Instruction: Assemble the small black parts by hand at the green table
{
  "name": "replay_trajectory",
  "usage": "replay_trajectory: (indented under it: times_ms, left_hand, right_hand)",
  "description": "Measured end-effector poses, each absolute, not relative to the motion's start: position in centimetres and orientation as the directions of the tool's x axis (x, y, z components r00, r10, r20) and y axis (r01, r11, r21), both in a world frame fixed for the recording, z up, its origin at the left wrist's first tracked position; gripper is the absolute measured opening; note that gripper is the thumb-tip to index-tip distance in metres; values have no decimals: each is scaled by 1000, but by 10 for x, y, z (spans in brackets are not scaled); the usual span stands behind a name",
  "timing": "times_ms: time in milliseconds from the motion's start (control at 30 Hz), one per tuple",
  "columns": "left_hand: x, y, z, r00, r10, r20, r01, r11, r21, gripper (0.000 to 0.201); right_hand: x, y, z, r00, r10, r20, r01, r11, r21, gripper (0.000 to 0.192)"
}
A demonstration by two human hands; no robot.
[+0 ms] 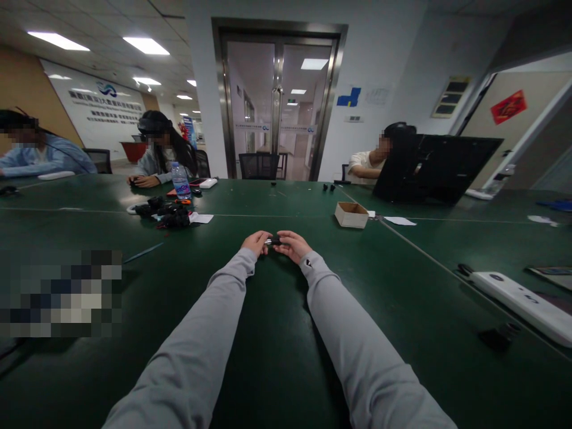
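On a dark green worktop (277, 333) in an office, the left hand (256, 242) and right hand (292, 244) pinch a small black part (273, 241) between them. Farther off sit a cardboard box (351, 214), black parts (167, 214) and a water bottle (180, 180).

Straight ahead, beyond the hands, a steel-framed glass double door (277, 104) stands in a white wall (379, 71). Ceiling light panels (145, 45) glow up to the left, above a white sign wall (105, 107) with lettering. A dark green table (402, 298) spreads all around. A black office chair (258, 165) stands before the door. Far right, a red paper decoration (508, 107) hangs on a beige wall.
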State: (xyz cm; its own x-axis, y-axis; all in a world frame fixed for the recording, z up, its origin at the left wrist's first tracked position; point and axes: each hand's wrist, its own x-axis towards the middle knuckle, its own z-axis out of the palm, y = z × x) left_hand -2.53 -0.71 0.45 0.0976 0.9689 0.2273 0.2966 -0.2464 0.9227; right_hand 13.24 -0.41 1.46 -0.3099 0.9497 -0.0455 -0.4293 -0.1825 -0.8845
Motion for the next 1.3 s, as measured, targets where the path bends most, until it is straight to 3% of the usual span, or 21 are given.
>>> replay_trajectory:
  times_ms: [467, 667, 900, 1067, 1300]
  left_hand:
    - [-32, 1, -4, 27, 962, 273, 362, -264, 894, 45]
    - [-31, 3, -4, -33, 964, 265, 287, -245, 926, 36]
    - [-30, 2, -3, 4, 924, 383, 244, -373, 895, 28]
    - [-28, -2, 1, 47, 969, 242, 213, -247, 945, 34]
    - [-29, 1, -2, 33, 955, 294, 212, -294, 932, 32]
  right_hand:
    - [131, -9, 18, -352, 935, -44, -360, -178, -916, 22]
    - [130, -9, 19, -363, 931, -38, -344, -172, -923, 21]
    - [129, -5, 16, -314, 948, -56, -363, -174, -915, 8]
    - [130, -5, 16, -298, 954, -42, -371, -157, -915, 8]
    - [129, -5, 16, -313, 948, -58, -350, -172, -921, 10]
